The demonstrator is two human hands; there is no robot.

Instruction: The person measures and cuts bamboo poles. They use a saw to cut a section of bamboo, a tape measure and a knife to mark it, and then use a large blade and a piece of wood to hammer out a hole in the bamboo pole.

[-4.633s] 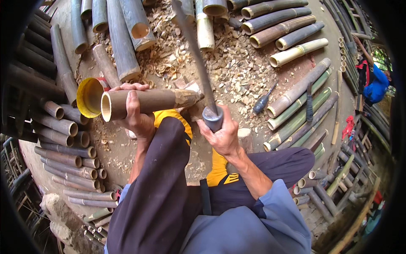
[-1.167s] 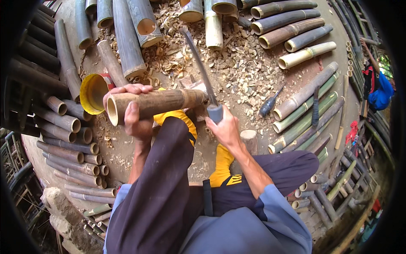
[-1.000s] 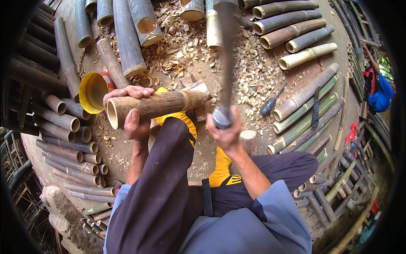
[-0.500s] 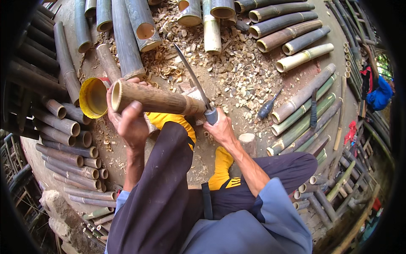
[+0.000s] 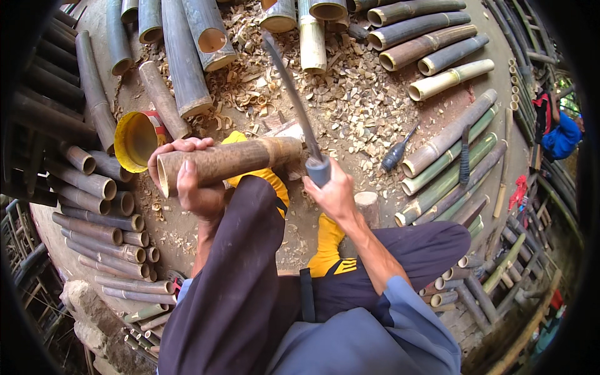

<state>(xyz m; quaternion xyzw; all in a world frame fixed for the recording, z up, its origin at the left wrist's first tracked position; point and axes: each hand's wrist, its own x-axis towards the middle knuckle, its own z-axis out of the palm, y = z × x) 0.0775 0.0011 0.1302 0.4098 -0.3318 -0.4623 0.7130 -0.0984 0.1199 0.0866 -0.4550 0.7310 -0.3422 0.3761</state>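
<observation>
My left hand (image 5: 190, 178) is wrapped round the near end of a brown bamboo tube (image 5: 234, 161), its open mouth turned to the left. The tube lies almost level above my yellow sock (image 5: 275, 184), its far end by a wooden block (image 5: 289, 131). In my right hand (image 5: 334, 194) is the dark grey handle of a long machete (image 5: 292, 94). Its blade, slightly blurred, points up and away, just right of the tube's far end. I cannot tell whether blade and tube touch.
Wood chips (image 5: 356, 94) cover the ground ahead. A yellow bucket (image 5: 136, 142) stands left of my left hand. Cut bamboo tubes lie in rows at left (image 5: 106, 234), far side and right (image 5: 453, 162). A pointed tool (image 5: 395, 156) lies right of the chips. A stump (image 5: 367, 206) stands by my knee.
The left end of the bamboo tube has dropped, so it lies more level. My left hand has shifted its hold, and the machete now stands steeper, its tip farther up.
</observation>
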